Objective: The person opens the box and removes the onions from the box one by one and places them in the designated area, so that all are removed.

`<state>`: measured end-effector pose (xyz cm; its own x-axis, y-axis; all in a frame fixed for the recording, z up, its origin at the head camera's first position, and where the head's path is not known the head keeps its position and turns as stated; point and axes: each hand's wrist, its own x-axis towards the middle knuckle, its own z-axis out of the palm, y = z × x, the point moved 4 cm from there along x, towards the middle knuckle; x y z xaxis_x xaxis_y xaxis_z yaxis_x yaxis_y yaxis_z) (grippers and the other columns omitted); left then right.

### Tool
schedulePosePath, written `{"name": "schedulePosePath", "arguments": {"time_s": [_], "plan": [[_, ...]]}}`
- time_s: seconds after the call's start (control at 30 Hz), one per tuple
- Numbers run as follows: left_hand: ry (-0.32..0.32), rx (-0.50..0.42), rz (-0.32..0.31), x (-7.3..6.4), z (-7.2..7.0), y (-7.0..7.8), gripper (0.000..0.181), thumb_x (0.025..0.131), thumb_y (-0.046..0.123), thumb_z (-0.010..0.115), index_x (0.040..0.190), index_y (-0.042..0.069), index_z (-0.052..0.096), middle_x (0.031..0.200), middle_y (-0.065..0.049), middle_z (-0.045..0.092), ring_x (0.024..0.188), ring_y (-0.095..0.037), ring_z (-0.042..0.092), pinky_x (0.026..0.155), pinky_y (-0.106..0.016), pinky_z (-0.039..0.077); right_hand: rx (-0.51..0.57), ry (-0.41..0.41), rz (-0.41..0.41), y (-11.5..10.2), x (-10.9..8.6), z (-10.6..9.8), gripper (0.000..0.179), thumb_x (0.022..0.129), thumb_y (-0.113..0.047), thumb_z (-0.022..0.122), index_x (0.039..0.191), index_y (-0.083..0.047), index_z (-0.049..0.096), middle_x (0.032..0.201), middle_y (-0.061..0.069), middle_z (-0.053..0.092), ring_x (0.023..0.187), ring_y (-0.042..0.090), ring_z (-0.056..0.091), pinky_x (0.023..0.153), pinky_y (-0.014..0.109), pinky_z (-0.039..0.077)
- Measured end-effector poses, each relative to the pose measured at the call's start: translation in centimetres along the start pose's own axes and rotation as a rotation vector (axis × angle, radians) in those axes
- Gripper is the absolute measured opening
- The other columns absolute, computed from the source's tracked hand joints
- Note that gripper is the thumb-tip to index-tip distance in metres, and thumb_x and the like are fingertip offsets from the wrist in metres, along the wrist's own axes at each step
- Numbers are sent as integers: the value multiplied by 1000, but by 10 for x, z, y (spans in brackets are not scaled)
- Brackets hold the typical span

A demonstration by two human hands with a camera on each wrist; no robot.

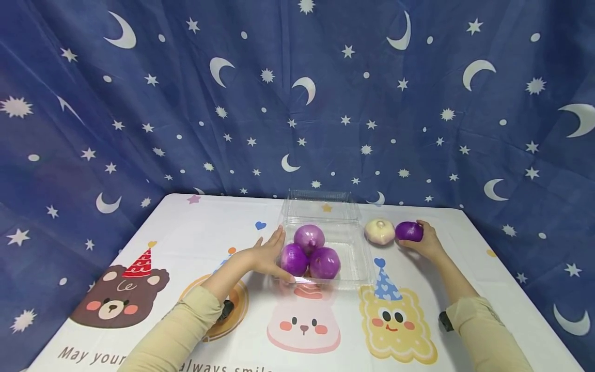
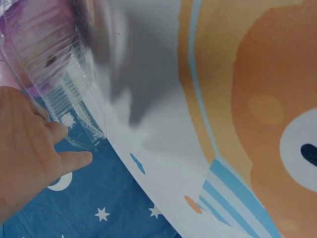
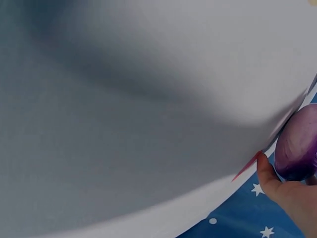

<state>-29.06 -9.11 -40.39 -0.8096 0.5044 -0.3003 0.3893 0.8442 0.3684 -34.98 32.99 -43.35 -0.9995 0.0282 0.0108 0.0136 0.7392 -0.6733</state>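
A clear plastic clamshell box (image 1: 354, 258) stands with its lid (image 1: 321, 207) folded back. Three purple onions (image 1: 309, 238) lie together in its left half. My left hand (image 1: 266, 257) rests along the left wall of the box, fingers extended and thumb at the front corner; the left wrist view shows its fingers (image 2: 74, 161) against the ridged plastic (image 2: 64, 82). To the right of the box, my right hand (image 1: 427, 245) grips a darker purple onion (image 1: 409, 231) between thumb and fingers. The right wrist view catches that onion (image 3: 296, 144) at its right edge.
A pale, peeled-looking onion (image 1: 379, 231) sits between the box and the held onion. The white tablecloth (image 1: 232, 217) carries printed cartoon figures, and a blue curtain (image 1: 260, 129) with moons and stars hangs right behind the table's back edge.
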Motion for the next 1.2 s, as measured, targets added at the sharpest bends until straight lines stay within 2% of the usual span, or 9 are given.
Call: {"name": "schedulePosePath", "arguments": {"time_s": [0.23,0.47,0.73,0.87,1.03,1.1,1.2], "plan": [[-3,-18,7,-2,0,0,126,72,60,70,148,-6,-6,155,-20,-17,147,-32,-6,116,-58,1,12,-6,-11,1,-3,-4,90,81,-18,68,142,15,10,140,45,18,128,58,26,109,64,24],[6,-29,33,-2,0,2,126,72,61,69,148,-6,-6,155,-20,-17,147,-32,-5,117,-58,3,4,62,-6,-8,-8,-13,86,84,-18,66,143,14,11,141,44,17,130,59,22,109,65,21],[31,-45,51,-3,3,-3,127,72,64,68,148,-5,-6,156,-20,-17,146,-33,1,115,-62,8,-38,79,-5,-21,-13,-13,83,84,-17,66,142,11,15,140,44,18,125,63,23,103,70,23],[31,-72,65,-3,3,-4,127,72,64,68,148,-4,-7,155,-20,-18,145,-37,8,113,-63,12,-27,150,-42,-32,-20,-14,78,84,-14,66,142,10,19,141,42,20,127,60,22,105,67,22],[28,-111,87,-3,3,-4,128,71,63,70,148,-4,-8,155,-20,-20,144,-39,8,115,-53,20,24,281,-114,-52,-30,-13,68,84,-7,65,139,6,28,142,36,25,129,55,22,108,65,21],[23,-122,92,-3,4,-5,128,71,62,70,148,-4,-9,155,-20,-21,145,-38,5,117,-47,21,41,306,-150,-61,-33,-10,65,83,-5,65,138,5,32,141,34,28,130,54,24,108,65,22],[22,-129,98,-2,5,-6,128,72,62,70,148,-4,-9,154,-19,-22,145,-37,4,117,-47,20,55,314,-210,-72,-36,-4,62,83,-5,65,136,5,36,139,33,31,129,52,28,107,65,25]]}}
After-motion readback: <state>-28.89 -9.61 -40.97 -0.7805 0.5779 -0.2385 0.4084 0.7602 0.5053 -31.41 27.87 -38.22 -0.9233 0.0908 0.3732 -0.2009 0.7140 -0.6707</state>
